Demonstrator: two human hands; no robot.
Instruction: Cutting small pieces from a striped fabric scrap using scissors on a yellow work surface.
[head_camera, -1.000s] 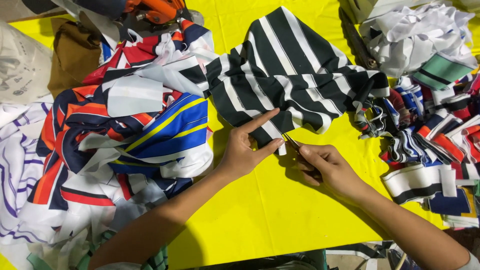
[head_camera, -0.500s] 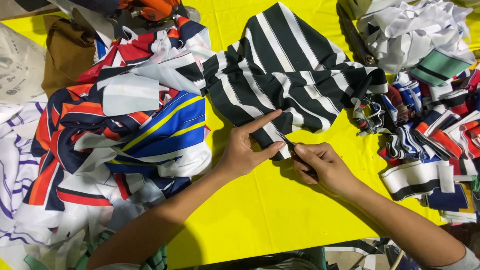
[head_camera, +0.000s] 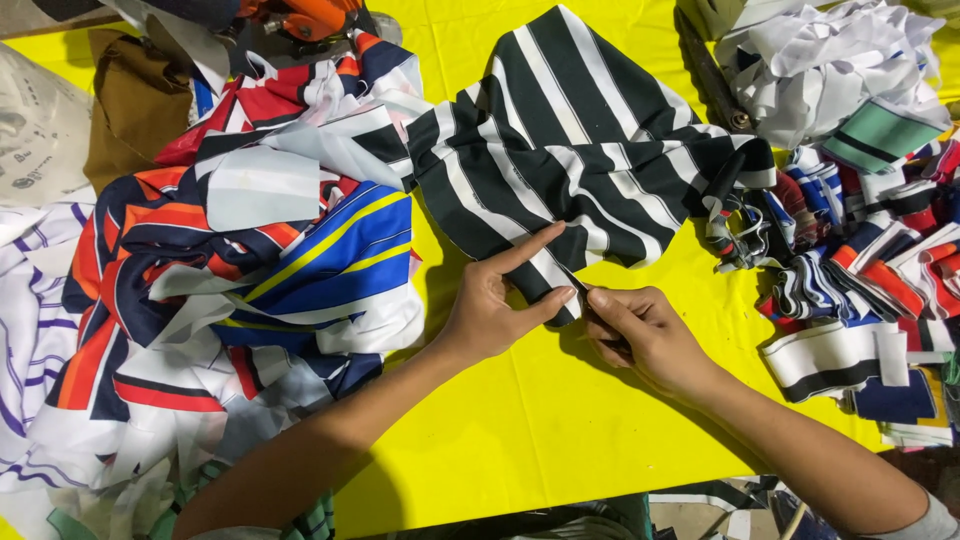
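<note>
A black-and-white striped cloth (head_camera: 560, 150) lies spread on the yellow table (head_camera: 540, 440). My left hand (head_camera: 490, 305) pinches its near edge between thumb and outstretched forefinger. My right hand (head_camera: 645, 335) sits just to the right of that, fingers curled around a small dark tool (head_camera: 588, 298) whose tip meets the cloth's edge by my left thumb. Most of the tool is hidden inside the fist, so its kind is unclear.
A heap of red, blue, orange and white printed cloth (head_camera: 250, 260) fills the left side. Striped strips and cuffs (head_camera: 850, 290) pile up on the right, with crumpled white cloth (head_camera: 830, 50) behind them. A brown cloth (head_camera: 130, 110) lies at the back left.
My right hand has crept a little left, bringing the tool's tip up against the cloth edge. My left hand keeps the same pinch.
</note>
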